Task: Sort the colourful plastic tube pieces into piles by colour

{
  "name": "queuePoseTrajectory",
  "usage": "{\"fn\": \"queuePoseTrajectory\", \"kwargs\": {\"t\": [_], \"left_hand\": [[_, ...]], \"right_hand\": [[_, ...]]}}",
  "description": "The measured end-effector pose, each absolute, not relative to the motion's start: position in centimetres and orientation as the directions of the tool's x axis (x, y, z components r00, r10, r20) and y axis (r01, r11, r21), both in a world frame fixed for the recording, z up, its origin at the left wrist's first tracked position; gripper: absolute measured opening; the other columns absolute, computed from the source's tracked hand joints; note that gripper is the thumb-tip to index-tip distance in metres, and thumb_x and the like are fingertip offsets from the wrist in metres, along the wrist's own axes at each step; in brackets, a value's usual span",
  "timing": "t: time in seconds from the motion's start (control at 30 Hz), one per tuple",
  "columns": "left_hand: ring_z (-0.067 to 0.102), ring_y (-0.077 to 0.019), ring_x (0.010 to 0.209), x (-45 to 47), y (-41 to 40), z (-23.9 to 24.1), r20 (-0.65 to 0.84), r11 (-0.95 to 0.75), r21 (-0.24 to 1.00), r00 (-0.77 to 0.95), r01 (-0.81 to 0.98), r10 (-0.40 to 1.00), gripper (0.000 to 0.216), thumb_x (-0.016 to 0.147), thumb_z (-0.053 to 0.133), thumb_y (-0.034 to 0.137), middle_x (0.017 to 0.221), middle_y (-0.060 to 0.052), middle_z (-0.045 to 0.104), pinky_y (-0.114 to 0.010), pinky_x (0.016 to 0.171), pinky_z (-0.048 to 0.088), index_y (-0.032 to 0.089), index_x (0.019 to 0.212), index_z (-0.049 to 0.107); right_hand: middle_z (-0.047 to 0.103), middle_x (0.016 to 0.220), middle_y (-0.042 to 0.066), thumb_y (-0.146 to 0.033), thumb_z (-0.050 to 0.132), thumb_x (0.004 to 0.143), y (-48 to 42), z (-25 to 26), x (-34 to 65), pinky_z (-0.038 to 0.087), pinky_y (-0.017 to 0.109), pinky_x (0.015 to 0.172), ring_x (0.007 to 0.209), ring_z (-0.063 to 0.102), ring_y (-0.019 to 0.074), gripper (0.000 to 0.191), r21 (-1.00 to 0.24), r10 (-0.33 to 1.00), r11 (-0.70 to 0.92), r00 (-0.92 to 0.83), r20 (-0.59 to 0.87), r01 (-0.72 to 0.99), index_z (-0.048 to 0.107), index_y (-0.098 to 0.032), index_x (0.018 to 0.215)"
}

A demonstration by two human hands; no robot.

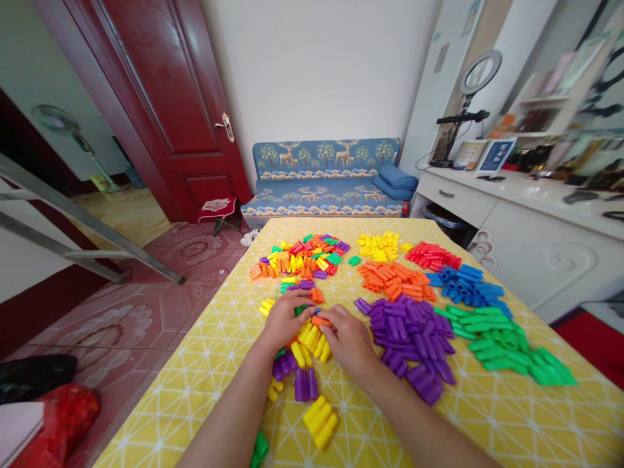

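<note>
An orange piece (322,321) was pinched in the right hand (348,338) among heaps of coloured plastic

The right hand's grip was closed on the orange piece, held between thumb and fingers low over the worktop (185,390). The left hand (285,320) curved in from the other side, its fingertips close to the same piece; I could not tell whether its grip was closed on anything. A bit of a blue piece (316,312) showed between the hands, and a green piece (301,311) was partly hidden by the left fingers.

Just below the hands lay a cluster of yellow pieces (312,339), with a purple pair (305,385) nearer the person. Nearer again, between the forearms, lay a yellow block (320,421).

Beyond the left hand spread a mixed heap (302,257) of orange, yellow, red, green and purple. Single-colour piles filled the other side: a purple pile (414,335) beside the right hand, an orange pile (394,281) and a yellow pile (379,247) beyond it, then a red pile (433,255), a blue pile (468,286) and a green pile (502,341) farther right.

Past the worktop, a blue sofa (312,190) with a deer pattern stood against a white wall (322,71), with a dark red door (160,110) on its left and a white cabinet (526,227) on its right
</note>
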State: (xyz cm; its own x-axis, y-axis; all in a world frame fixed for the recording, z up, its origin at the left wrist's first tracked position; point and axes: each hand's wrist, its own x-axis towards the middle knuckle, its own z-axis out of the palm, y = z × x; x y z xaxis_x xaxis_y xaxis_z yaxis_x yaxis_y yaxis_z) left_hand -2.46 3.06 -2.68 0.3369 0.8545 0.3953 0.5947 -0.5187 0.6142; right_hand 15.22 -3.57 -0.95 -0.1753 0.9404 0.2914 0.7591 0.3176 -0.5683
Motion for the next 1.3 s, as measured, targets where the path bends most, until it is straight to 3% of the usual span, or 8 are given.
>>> {"fn": "queuePoseTrajectory", "kwargs": {"t": [0.17,0.3,0.47,0.93,1.03,1.13,1.3], "left_hand": [[0.061,-0.0227,0.109,-2.5,3.0,-2.5,0.397,-0.533,0.61,0.355,0.587,0.846,0.018,0.084,0.062,0.034,0.114,-0.006,0.069,-0.04,0.098,0.048,0.025,0.093,0.075],[0.061,-0.0232,0.108,-2.4,3.1,-2.5,0.381,-0.519,0.613,0.353,0.596,0.854,0.018,0.084,0.062,0.033,0.114,-0.007,0.069,-0.041,0.097,0.048,0.024,0.093,0.075],[0.062,-0.0231,0.108,-2.5,3.1,-2.5,0.385,-0.528,0.611,0.362,0.59,0.849,0.019,0.085,0.061,0.035,0.114,-0.007,0.069,-0.041,0.097,0.048,0.025,0.093,0.075],[0.061,-0.0229,0.109,-2.4,2.9,-2.3,0.375,-0.515,0.616,0.353,0.596,0.857,0.019,0.085,0.061,0.034,0.115,-0.007,0.068,-0.041,0.097,0.047,0.024,0.093,0.075],[0.061,-0.0228,0.108,-2.4,2.8,-2.2,0.375,-0.517,0.614,0.357,0.596,0.856,0.019,0.085,0.061,0.035,0.115,-0.007,0.069,-0.041,0.097,0.048,0.025,0.092,0.075],[0.061,-0.023,0.108,-2.4,2.9,-2.2,0.366,-0.51,0.616,0.356,0.6,0.86,0.019,0.085,0.061,0.035,0.115,-0.006,0.069,-0.041,0.098,0.047,0.025,0.092,0.075],[0.061,-0.0237,0.109,-2.4,2.9,-2.4,0.378,-0.51,0.621,0.342,0.596,0.86,0.019,0.084,0.062,0.035,0.116,-0.006,0.069,-0.042,0.099,0.047,0.025,0.093,0.075]], "right_hand": [[0.066,0.1,0.003,-0.016,0.052,0.086,-1.5,1.4,19.2,0.046,0.026,0.079,0.09,0.062,0.0156,0.025,-0.531,0.908,0.363,-0.162,0.387,0.765,0.068,-0.024,0.103],[0.067,0.106,0.006,-0.02,0.051,0.086,2.1,2.9,25.9,0.046,0.03,0.083,0.095,0.062,0.0199,0.024,-0.367,0.898,0.225,-0.047,0.437,0.903,0.069,-0.02,0.103],[0.068,0.104,0.008,-0.019,0.051,0.084,5.1,2.5,32.7,0.047,0.03,0.076,0.09,0.064,0.0208,0.025,-0.187,0.906,0.07,0.016,0.423,0.98,0.069,-0.017,0.102],[0.068,0.103,0.009,-0.024,0.057,0.082,4.2,1.9,34.3,0.047,0.03,0.076,0.094,0.064,0.022,0.022,-0.11,0.937,0.024,0.016,0.348,0.994,0.071,-0.018,0.097],[0.067,0.102,0.01,-0.027,0.055,0.085,3.2,3.0,32.5,0.047,0.031,0.078,0.096,0.062,0.0234,0.021,-0.147,0.906,0.058,0.01,0.424,0.987,0.072,-0.018,0.093],[0.066,0.103,0.007,-0.027,0.053,0.086,1.2,3.4,28.2,0.047,0.031,0.082,0.096,0.061,0.0209,0.021,-0.288,0.896,0.214,-0.07,0.439,0.933,0.07,-0.021,0.095],[0.063,0.107,0.005,-0.018,0.054,0.082,-2.8,1.3,19.0,0.046,0.028,0.081,0.092,0.062,0.0177,0.032,-0.504,0.941,0.339,-0.276,0.197,0.795,0.064,-0.023,0.112]]}}
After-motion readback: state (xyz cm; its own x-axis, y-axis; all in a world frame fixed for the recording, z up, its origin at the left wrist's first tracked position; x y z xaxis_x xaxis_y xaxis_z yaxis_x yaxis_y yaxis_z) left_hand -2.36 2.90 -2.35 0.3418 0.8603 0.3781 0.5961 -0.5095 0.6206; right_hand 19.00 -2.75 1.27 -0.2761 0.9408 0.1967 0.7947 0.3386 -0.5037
